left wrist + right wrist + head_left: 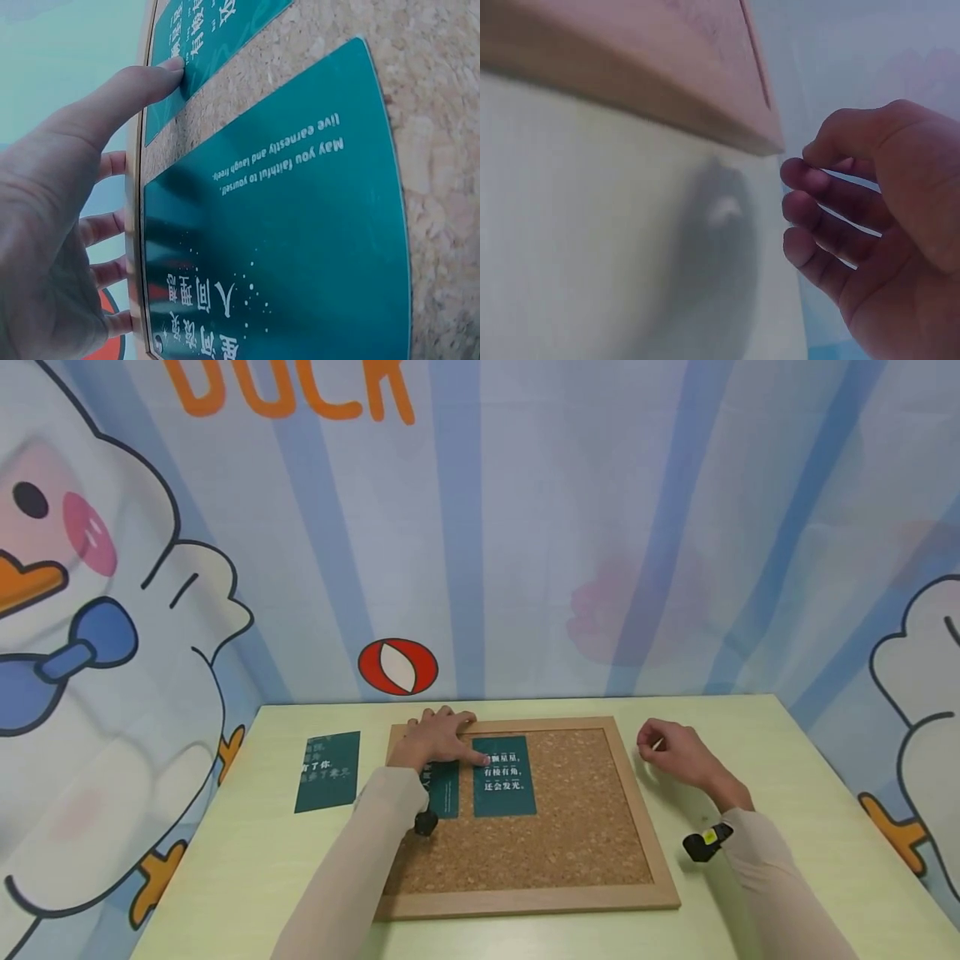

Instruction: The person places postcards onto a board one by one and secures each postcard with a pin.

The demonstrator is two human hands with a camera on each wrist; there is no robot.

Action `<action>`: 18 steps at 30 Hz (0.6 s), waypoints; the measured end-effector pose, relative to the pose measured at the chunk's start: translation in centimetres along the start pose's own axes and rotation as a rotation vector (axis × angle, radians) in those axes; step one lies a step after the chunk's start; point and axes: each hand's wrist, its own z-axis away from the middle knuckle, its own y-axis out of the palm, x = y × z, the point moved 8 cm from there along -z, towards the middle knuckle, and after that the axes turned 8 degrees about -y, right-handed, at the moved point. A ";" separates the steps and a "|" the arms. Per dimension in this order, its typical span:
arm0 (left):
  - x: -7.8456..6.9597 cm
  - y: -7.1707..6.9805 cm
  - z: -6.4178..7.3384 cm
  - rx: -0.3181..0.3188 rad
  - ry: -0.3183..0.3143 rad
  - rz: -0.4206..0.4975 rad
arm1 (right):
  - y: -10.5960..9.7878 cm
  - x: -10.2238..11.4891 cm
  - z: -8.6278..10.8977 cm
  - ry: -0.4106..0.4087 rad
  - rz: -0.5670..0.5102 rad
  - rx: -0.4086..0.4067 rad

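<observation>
A corkboard (pixel 570 852) in a wooden frame lies on the table. Two dark green cards with white print are on its cork: a right card (pixel 504 797) and a left card (pixel 322 217) partly hidden by my left arm in the head view. My left hand (pixel 435 739) spreads over the board's far edge. Its thumb (pixel 154 81) touches the right card, and the other fingers reach past the frame. Beside the board's right edge, my right hand (pixel 678 756) is raised with thumb and index fingertips together and the other fingers curled. Nothing shows in that pinch.
Another green card (pixel 330 777) lies on the pale table (pixel 247 860), left of the board. A small round thing (pixel 157 343) shows at the left card's corner. Behind the table hangs a blue-striped curtain (pixel 517 543) with cartoon ducks.
</observation>
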 end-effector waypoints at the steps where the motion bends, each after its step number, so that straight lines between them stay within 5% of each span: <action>1: 0.1 0.0 0.0 0.000 -0.001 -0.001 | 0.0 0.3 -0.4 -0.006 0.005 -0.001; 18: 0.2 0.2 -0.3 -0.009 -0.010 0.005 | 3.1 6.8 -8.0 -0.163 0.050 0.121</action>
